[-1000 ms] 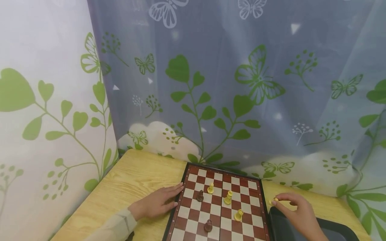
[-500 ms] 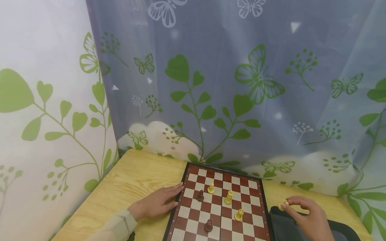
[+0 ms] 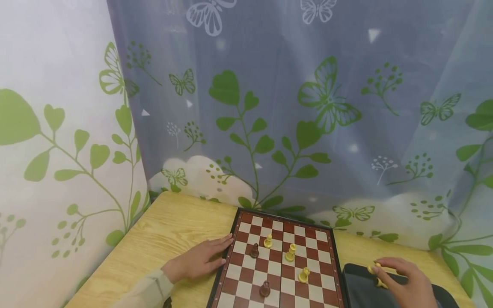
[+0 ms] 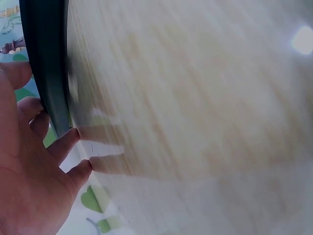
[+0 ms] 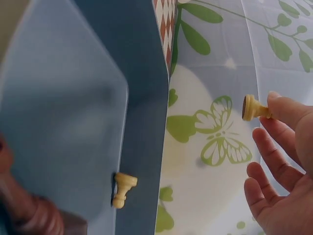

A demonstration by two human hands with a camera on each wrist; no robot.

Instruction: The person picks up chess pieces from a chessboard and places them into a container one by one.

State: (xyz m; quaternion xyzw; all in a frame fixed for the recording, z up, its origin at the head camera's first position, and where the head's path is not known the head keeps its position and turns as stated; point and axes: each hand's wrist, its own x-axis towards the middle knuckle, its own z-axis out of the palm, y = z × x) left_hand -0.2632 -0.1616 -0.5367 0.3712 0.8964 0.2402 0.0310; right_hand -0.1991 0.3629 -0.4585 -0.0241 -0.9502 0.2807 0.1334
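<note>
Pinches with the right hand (image 3: 411, 284) a small yellow chess piece (image 5: 257, 107), using only the tips of thumb and forefinger, with the other three fingers bent loosely, a little apart and holding nothing. Hangs with it over the black tray (image 3: 358, 284), near to the far rim. Has the long axis of the held piece running nearly in one line with the thumb, the base pointing away from the palm, so rather sideways than upright in the right wrist view; cannot tell the form of the top, for being covered by the fingertips.

Shows below the hand, in the head view, a second yellow piece (image 5: 123, 188), lying on its side in the tray, at the foot of the wall, with the base turned toward the chessboard (image 3: 321, 265). Places the board to the left of the right hand, just beside the tray.

Rests the left hand (image 3: 196, 259) at the opposite edge of the board, fingers relaxed and fairly straight, touching the frame but grasping nothing, well apart from both these pieces. Judging from this, depends chiefly on the right hand, being much the nearer one to both
</note>
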